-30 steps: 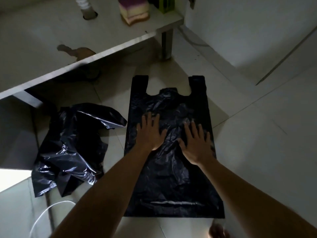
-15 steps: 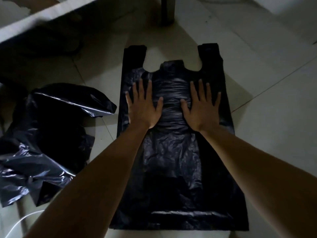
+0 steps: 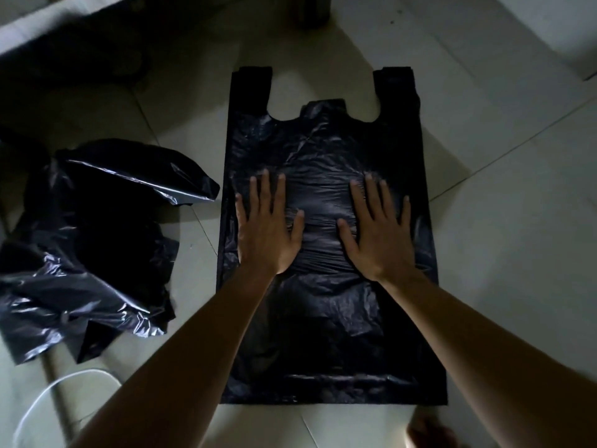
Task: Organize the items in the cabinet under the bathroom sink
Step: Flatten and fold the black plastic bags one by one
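Left hand (image 3: 267, 235) and right hand (image 3: 378, 235) slid back; apparently flattening black bag (image 3: 323, 321).

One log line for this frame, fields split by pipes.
left hand: open, palm down on flat black bag | right hand: open, palm down on same bag | crumpled bag: on floor, left of it

A dim tiled room in a home, by the look a bathroom: the floor (image 3: 484, 221) is laid with large pale tiles and thin grout lines, a low pale cabinet board (image 3: 48, 30) stands raised off it on a short leg (image 3: 315, 11), and a white wall (image 3: 565, 27) meets the tiles at the right. Household things lie on the floor: a flat black carrier bag (image 3: 323, 150) and a crumpled black bag (image 3: 80, 253)
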Demonstrator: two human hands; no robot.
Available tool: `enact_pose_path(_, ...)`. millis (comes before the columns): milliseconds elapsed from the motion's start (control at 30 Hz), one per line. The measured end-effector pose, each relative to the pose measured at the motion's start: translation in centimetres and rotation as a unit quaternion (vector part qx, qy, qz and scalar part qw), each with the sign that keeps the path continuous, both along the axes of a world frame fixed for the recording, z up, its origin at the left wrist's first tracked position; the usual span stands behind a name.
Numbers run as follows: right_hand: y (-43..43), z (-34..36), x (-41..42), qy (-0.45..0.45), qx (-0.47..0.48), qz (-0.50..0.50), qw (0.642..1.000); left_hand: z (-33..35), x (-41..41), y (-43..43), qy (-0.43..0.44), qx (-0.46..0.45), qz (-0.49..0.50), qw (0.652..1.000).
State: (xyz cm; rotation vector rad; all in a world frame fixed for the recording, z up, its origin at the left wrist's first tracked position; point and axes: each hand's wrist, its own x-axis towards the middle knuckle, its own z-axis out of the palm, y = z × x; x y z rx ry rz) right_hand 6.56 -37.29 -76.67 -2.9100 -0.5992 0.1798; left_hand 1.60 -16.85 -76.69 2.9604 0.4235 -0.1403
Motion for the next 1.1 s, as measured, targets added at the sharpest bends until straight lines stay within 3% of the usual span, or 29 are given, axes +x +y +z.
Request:
enact_pose_path(300, -0.4, 0.3, 0.2, 0.002, -0.011, 0.016, 1.000, 0.5, -0.1, 1.1, 0.018, -0.004, -0.008, 1.000)
enact_pose_path(467, 2.7, 2.6, 1.5, -0.024, -0.051, -0.036, 0.998, 5.9, 2.2, 2.2, 0.135, -0.016, -0.079, 0.988)
enact_pose_path(533, 5.5, 4.7, 2.4, -0.012, -0.027, -0.019, 0.999, 10.1, 4.0, 4.2, 0.118, 0.052, -0.124, 0.984)
enact_pose_path(633, 8.8, 5.9, 2.3, 0.050, 0.025, 0.099, 0.993, 14.4, 4.7, 7.6, 0.127, 0.182, -0.116, 0.968)
enact_pose_path(733, 10.3, 6.4, 1.6, 0.175, -0.042, 0.122, 0.976, 16.0, 3.1, 10.5, 0.191, 0.215, -0.076, 0.955)
enact_pose_path(867, 12.1, 9.3, 2.4, 0.279, -0.119, 0.129, 0.944, 17.2, 0.7, 13.6, 0.083, 0.190, -0.054, 0.977)
enact_pose_path(933, 13.1, 10.7, 2.9, 0.323, -0.093, 0.133, 0.932, 18.5, -0.2, 14.5, 0.015, 0.174, -0.043, 0.984)
enact_pose_path(1033, 15.4, 13.2, 2.6, 0.351, 0.081, 0.126, 0.924, 21.9, -1.0, 16.3, -0.087, 0.143, -0.004, 0.986)
enact_pose_path(1100, 17.6, 15.4, 2.1, 0.370, 0.199, 0.125, 0.899, 24.3, -1.7, 17.6, -0.160, 0.107, 0.021, 0.981)
